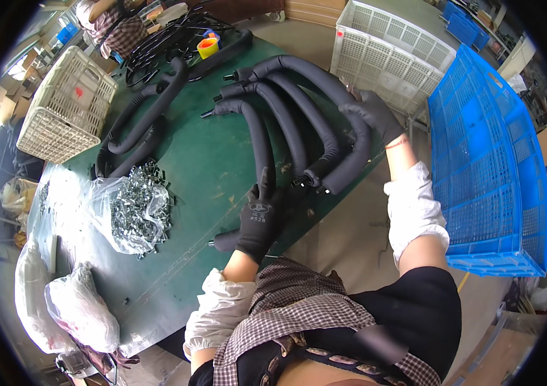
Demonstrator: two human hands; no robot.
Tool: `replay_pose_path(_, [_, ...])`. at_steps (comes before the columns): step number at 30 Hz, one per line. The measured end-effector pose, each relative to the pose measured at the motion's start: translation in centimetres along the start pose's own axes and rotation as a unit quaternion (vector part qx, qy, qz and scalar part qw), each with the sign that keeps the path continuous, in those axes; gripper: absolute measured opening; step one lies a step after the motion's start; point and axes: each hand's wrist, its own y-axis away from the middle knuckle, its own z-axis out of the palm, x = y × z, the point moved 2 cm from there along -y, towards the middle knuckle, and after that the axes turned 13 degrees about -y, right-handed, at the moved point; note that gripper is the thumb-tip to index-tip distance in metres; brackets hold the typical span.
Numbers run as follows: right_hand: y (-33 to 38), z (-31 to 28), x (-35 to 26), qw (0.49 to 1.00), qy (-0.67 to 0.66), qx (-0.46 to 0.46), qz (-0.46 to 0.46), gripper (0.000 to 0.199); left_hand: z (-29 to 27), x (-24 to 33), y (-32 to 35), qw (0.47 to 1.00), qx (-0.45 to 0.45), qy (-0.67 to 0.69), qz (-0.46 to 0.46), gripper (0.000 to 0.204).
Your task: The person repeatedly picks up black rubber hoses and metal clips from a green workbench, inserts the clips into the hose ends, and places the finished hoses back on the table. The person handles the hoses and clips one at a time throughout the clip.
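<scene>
The outer hose [312, 72] lies on the green surface [203, 174], arching from the far side down along the right edge; the right hand [374, 114], nearer to it, has its fingers curled round the bend. The inner hose [259, 135] runs lengthwise away from the left hand [260, 219] at the near edge; whether those fingers grip it, I cannot tell.
</scene>
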Motion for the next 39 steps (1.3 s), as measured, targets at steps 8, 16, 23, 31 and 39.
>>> replay_pose_path(8, [-3.1,-4.4,5.9,0.931,0.36,0.059,-0.013,0.06,0.3,0.1,-0.1,1.0,-0.03,0.005,-0.001,0.059])
replay_pose_path(16, [-2.8,-2.4,5.5,0.907,0.41,0.089,0.018,0.057,-0.1,-0.4,0.0,0.998,-0.029,0.061,-0.003,0.062])
replay_pose_path(23, [-3.9,-3.7,8.8,0.841,0.54,0.01,-0.014,0.04,-0.6,1.3,-2.2,0.953,0.055,0.253,0.156,0.057])
replay_pose_path(31, [-2.5,-4.5,9.2,0.923,0.383,0.044,-0.016,0.043,-4.7,-13.4,-4.3,0.977,0.006,0.212,-0.023,0.049])
replay_pose_path(39, [-1.6,-1.9,7.6,0.942,0.329,0.061,0.032,0.037,-1.2,-36.0,-11.1,0.933,0.138,-0.211,-0.256,0.069])
